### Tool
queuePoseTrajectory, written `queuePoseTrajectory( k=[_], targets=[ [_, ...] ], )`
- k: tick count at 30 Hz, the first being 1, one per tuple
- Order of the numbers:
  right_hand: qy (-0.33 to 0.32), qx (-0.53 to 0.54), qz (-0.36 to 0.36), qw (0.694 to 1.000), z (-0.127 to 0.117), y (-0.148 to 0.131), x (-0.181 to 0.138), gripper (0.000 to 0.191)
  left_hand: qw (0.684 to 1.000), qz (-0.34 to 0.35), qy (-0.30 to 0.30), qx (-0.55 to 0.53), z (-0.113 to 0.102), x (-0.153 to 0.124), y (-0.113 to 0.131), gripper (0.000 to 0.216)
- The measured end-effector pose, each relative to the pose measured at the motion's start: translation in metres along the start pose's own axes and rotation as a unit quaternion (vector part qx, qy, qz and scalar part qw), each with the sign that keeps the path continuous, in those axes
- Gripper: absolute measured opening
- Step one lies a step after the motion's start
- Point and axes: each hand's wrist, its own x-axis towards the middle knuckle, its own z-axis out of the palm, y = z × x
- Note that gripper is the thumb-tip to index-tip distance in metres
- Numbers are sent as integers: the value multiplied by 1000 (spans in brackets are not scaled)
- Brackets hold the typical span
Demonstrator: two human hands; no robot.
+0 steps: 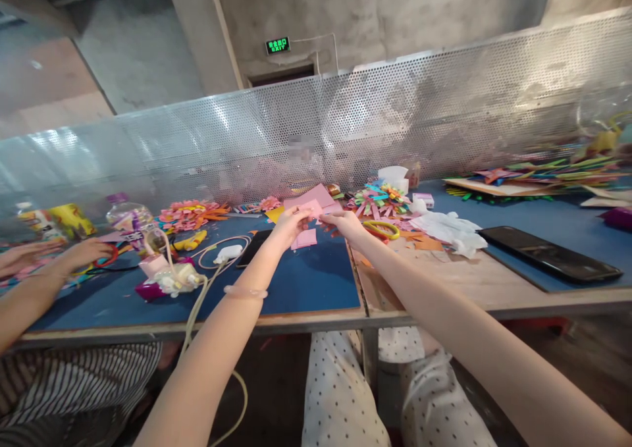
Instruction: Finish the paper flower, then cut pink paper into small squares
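Both of my arms reach out over the blue table mat (316, 282). My left hand (291, 226) pinches a piece of pink paper (311, 206) between thumb and fingers. Facing it, my right hand (344, 224) has its fingertips pressed together at the paper's right edge. Larger pink paper sheets (320, 194) lie just behind the hands. A small pink paper square (303, 239) rests on the mat below the left hand. Scissors with yellow handles (382, 230) lie to the right of my right hand.
A black phone (548, 253) lies at the right, beside crumpled white tissue (451, 230). Colourful paper pieces (380, 200) pile up behind. At left are a power strip with cables (172, 279), a bottle (128, 216) and a co-worker's hand (86, 255) by red-handled scissors (112, 255).
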Motion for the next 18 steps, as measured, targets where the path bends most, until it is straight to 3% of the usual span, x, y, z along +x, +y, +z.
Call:
queuePoseTrajectory(
  k=[4,7,11,13,16,18],
  targets=[
    [38,6,-26,999,2,1,-2,37,999,-22,-25,19,0,0,-2,24],
    [20,-8,-19,1000,5,2,0,38,999,-13,-25,30,1,0,-4,23],
    [57,-135,-46,988,-8,-2,9,42,1000,-4,14,19,1,1,-4,20],
    [104,-277,-66,953,-25,-6,12,40,999,-6,30,27,1,1,-3,16],
    [93,-525,-10,846,-51,-10,10,30,997,-5,35,63,2,-1,-1,11],
    [86,-608,12,789,-63,-9,6,31,996,-5,33,83,3,-2,0,10]
  ],
)
